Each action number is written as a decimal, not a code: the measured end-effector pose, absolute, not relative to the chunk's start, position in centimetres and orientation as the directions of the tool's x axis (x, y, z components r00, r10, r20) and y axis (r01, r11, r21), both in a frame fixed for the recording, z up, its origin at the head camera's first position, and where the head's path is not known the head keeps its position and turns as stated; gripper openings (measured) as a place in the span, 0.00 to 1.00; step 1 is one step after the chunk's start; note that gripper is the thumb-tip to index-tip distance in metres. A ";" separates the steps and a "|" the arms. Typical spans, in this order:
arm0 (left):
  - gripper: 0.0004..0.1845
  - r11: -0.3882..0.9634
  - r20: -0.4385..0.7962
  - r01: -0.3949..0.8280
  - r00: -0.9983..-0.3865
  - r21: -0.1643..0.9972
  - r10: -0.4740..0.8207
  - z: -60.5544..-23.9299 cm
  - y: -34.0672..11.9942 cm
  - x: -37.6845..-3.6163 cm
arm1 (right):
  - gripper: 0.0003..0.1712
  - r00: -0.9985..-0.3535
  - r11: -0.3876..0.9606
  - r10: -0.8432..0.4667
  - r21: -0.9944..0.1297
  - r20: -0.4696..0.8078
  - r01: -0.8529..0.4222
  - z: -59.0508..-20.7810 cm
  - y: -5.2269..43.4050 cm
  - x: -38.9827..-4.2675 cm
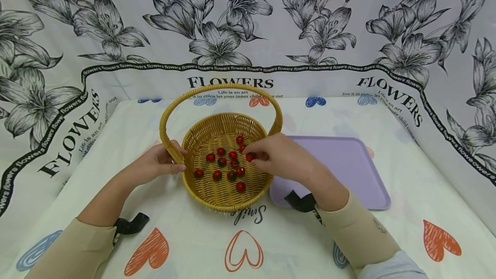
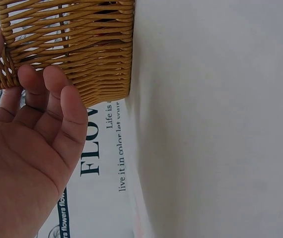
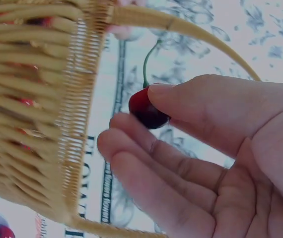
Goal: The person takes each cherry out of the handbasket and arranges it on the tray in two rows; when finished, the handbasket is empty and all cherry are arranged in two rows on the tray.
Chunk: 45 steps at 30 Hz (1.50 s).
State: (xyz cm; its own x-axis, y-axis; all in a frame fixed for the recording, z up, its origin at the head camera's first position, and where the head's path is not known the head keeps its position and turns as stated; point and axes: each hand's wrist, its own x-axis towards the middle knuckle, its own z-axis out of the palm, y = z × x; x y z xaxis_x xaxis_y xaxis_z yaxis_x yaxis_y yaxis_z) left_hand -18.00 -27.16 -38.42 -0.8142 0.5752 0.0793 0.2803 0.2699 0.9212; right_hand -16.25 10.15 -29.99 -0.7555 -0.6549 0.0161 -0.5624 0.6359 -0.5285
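Note:
A round yellow-brown wicker basket (image 1: 217, 203) with a tall arched handle (image 1: 217, 87) stands on the table, with several dark red cherries (image 1: 240, 187) spread over its bottom. My left hand (image 1: 153, 167) grips the basket's left side where the handle meets the rim; its thumb lies near the rim. Over the right part of the basket, my right hand (image 1: 288, 158) pinches one cherry (image 3: 146, 106) between thumb and fingertips. In the right wrist view its green stem (image 3: 146, 64) points up.
To the right of the basket lies a purple tray (image 1: 348, 171), partly behind the right forearm. At the lower left of the right wrist view, a red cherry (image 3: 4, 231) shows on a pale purple surface. A flower-printed cloth (image 1: 221, 25) hangs behind the table.

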 end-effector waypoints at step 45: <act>0.16 0.273 0.069 0.264 -0.823 0.925 0.564 -38.4 -27.1 -17.8 | 0.16 -0.930 0.745 -0.363 -0.619 -0.062 -0.249 -32.8 20.2 -25.2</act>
